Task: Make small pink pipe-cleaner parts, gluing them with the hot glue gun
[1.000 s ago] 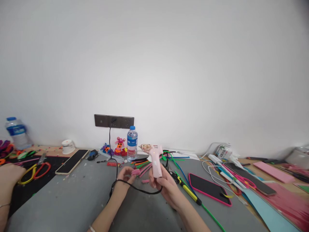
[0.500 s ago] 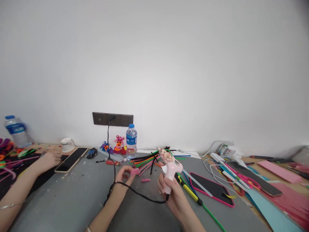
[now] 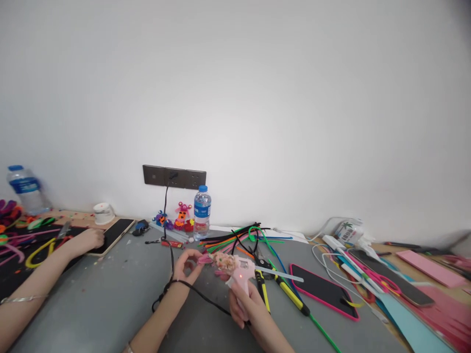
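My right hand (image 3: 247, 306) grips a pink hot glue gun (image 3: 243, 275) by its handle; a clear glue stick (image 3: 281, 274) juts from its back. Messy glue and debris coat its front, and the tip points left at the pink fuzzy piece (image 3: 203, 258) pinched in my left hand (image 3: 188, 267). Whether the tip touches that piece I cannot tell. Beneath the gun's front, another pink piece (image 3: 222, 275) is partly hidden. The black power cord (image 3: 202, 292) passes over my left wrist to the gun.
Behind my hands lie pipe cleaners (image 3: 224, 240) and a water bottle (image 3: 202, 213). Yellow-handled pliers (image 3: 289, 289) and a pink-edged phone (image 3: 324, 291) are at right, with pink scissors (image 3: 384, 282) beyond. Another person's hand (image 3: 86, 241) rests by a phone (image 3: 114, 238) at left.
The glue gun has swung left and down from upright, its tip now at the pink piece in my left hand. The other person's hand has moved right, to the phone.
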`<control>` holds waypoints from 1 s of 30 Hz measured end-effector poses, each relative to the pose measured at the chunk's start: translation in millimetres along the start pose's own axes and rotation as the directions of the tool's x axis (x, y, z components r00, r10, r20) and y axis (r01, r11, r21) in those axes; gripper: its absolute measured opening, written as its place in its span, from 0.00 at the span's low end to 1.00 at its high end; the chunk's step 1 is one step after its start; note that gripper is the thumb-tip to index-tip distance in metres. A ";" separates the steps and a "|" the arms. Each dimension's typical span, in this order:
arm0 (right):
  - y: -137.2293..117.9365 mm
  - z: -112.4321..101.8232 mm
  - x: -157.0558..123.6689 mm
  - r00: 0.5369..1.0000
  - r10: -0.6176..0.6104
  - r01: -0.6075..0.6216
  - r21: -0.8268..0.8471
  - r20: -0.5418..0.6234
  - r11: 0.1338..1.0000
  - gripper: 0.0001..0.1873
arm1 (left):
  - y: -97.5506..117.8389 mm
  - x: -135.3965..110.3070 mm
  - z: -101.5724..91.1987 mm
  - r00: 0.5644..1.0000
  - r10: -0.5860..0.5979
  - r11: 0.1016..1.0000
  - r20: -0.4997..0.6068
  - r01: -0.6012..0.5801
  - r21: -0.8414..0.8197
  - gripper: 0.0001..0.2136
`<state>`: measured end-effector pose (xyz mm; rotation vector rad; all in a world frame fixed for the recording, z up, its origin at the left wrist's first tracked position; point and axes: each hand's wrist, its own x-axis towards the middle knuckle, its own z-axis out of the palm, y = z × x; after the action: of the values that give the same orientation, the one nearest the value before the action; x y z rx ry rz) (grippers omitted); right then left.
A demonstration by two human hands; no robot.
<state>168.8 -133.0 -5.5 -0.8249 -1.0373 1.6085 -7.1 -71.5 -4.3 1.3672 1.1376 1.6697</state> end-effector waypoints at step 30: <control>6.3 0.5 0.8 0.998 0.036 -0.044 -0.162 -0.050 0.986 0.28 | 7.3 -1.9 -0.4 0.996 0.083 0.995 0.035 -0.084 0.055 0.04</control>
<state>165.8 -133.1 -11.1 -0.9943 -1.1368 1.5450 -7.0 -76.1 1.7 1.4909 1.1307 1.6786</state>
